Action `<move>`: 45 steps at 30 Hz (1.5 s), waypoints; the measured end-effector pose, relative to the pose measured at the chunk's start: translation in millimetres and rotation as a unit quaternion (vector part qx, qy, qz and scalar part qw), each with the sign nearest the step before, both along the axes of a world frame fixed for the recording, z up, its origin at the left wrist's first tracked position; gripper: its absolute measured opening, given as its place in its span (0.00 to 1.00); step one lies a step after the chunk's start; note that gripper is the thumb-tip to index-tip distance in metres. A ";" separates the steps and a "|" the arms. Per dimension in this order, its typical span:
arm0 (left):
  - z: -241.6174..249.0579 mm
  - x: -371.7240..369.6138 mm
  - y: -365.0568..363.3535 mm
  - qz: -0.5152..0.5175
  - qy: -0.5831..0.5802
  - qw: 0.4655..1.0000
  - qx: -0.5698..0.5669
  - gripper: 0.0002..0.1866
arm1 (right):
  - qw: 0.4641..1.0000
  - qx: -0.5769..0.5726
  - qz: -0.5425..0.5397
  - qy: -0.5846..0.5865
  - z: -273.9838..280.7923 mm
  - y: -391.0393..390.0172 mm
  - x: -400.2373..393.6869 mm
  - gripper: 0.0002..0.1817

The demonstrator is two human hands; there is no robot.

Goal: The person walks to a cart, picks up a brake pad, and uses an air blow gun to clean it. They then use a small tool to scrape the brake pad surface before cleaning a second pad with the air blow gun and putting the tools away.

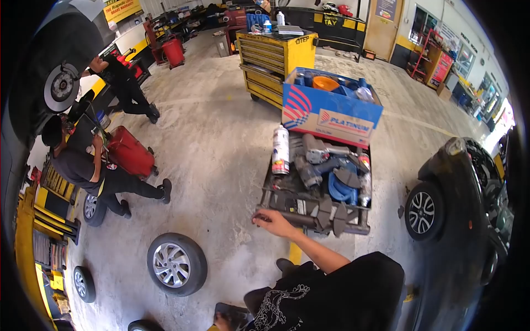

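Observation:
My right hand (271, 223) is closed around the near left corner of a dark tool cart (361, 229). The cart's tray holds an impact wrench (316, 150), a spray can (281, 150), a blue tool (342, 187) and several dark metal pieces (324, 212). A blue Platinum box (331, 117) stands at its far end, with an orange funnel (326, 83) inside. Low at the bottom edge, my left hand (222, 321) is closed on a dark, blocky thing (234, 313), partly cut off by the frame and my shirt.
A wheel (175, 265) lies on the floor to the left, with more wheels beyond. Two people work beside a raised car and a red tank (131, 151). A yellow tool cabinet (276, 63) stands behind the box. At right is a dark car (458, 220).

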State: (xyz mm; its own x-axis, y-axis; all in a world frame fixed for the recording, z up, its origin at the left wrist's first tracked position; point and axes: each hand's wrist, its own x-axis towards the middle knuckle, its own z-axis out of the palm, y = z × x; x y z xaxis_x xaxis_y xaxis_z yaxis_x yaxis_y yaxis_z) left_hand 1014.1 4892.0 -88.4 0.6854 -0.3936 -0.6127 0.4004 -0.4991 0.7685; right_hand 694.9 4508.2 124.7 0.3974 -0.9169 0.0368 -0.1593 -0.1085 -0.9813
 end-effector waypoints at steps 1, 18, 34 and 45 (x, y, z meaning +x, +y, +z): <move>6.4 18.5 -15.5 0.011 -0.018 1.000 -0.013 0.22 | 1.000 0.017 0.000 -0.008 -6.7 -8.5 8.1 0.11; -38.5 266.2 -374.5 -0.297 -0.030 0.941 0.160 0.19 | 0.780 -0.251 0.419 -0.391 203.7 -218.6 209.0 0.05; 83.2 191.4 -914.3 -0.555 -0.046 0.829 -0.039 0.19 | 0.748 -0.355 -0.116 -0.549 186.2 -360.8 240.2 0.05; 23.4 174.8 -950.0 -0.612 -0.015 0.789 0.053 0.17 | 0.731 -0.349 -0.231 -0.539 173.2 -423.5 267.8 0.05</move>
State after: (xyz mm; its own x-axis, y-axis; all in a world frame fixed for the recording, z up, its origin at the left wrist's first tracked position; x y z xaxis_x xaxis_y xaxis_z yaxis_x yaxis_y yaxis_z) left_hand 1188.8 3942.0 -65.0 -0.1541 -0.7185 -0.6782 -0.4493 -0.5604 0.6958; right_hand 962.6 4084.7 297.9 -0.5541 -0.5515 0.6236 0.4864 -0.8224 -0.2952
